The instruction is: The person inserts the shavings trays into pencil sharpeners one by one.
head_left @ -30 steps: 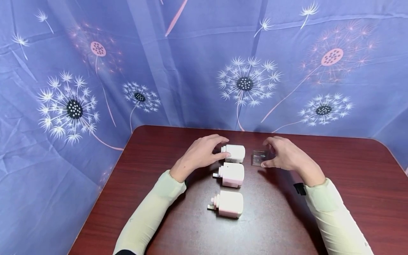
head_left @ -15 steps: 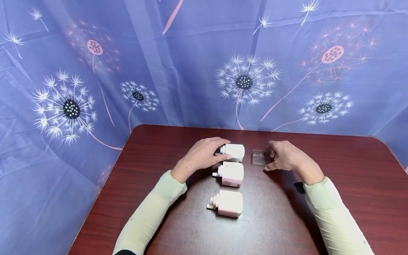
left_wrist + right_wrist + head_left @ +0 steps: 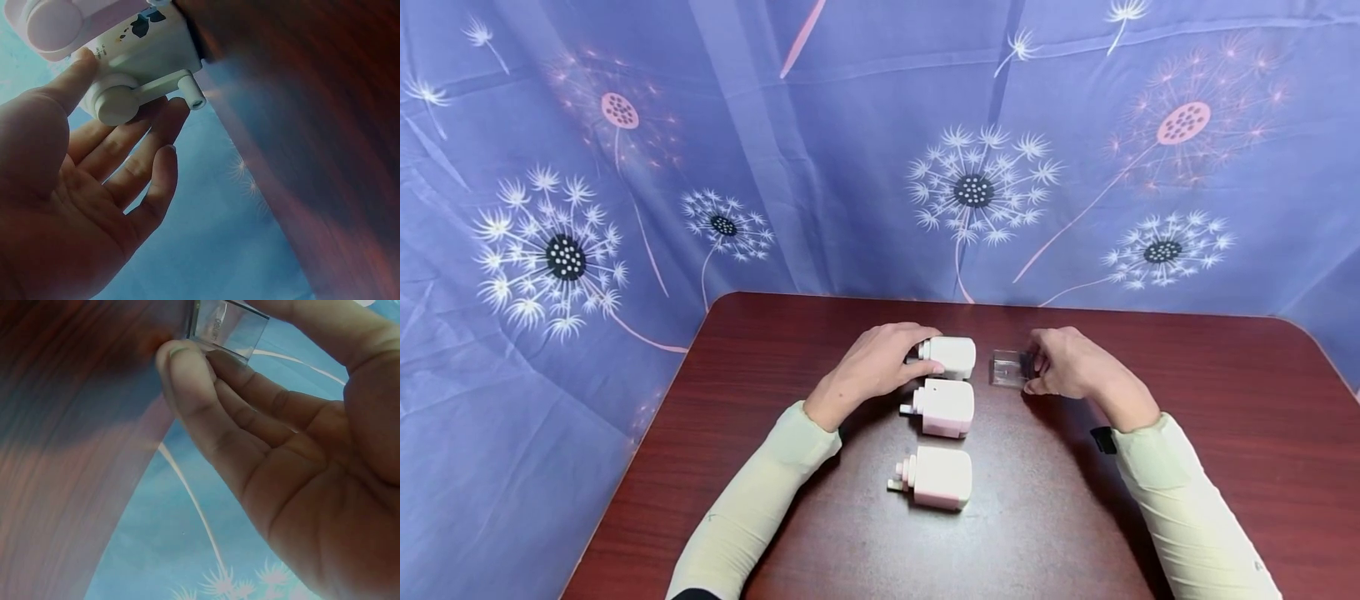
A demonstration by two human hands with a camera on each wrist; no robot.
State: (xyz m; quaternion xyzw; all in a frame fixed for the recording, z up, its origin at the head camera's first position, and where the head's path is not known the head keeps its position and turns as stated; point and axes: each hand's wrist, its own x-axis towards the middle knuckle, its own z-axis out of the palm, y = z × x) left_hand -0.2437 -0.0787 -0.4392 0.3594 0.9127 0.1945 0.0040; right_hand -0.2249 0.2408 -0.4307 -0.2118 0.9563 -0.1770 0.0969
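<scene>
Three white-and-pink hand-crank pencil sharpeners lie in a column on the table. My left hand (image 3: 872, 362) grips the farthest sharpener (image 3: 953, 357), thumb on its near side and fingers on the far side. In the left wrist view its crank handle (image 3: 165, 87) and a dark printed picture (image 3: 148, 24) show. To the right of that sharpener sits a small clear plastic box (image 3: 1006, 368), like a shavings drawer. Around its right end curl the thumb and fingers of my right hand (image 3: 1078, 367); part of the box is hidden behind them.
The middle sharpener (image 3: 949, 408) lies close in front of the gripped one, and the nearest sharpener (image 3: 942, 477) is farther forward. All stand on a dark red wood table (image 3: 1225, 467). A blue dandelion-print cloth (image 3: 850, 167) hangs behind and left.
My right hand has drawn slightly right along the clear box, its fingers curling in more. My left fingers have settled lower around the far sharpener. The other sharpeners stay put.
</scene>
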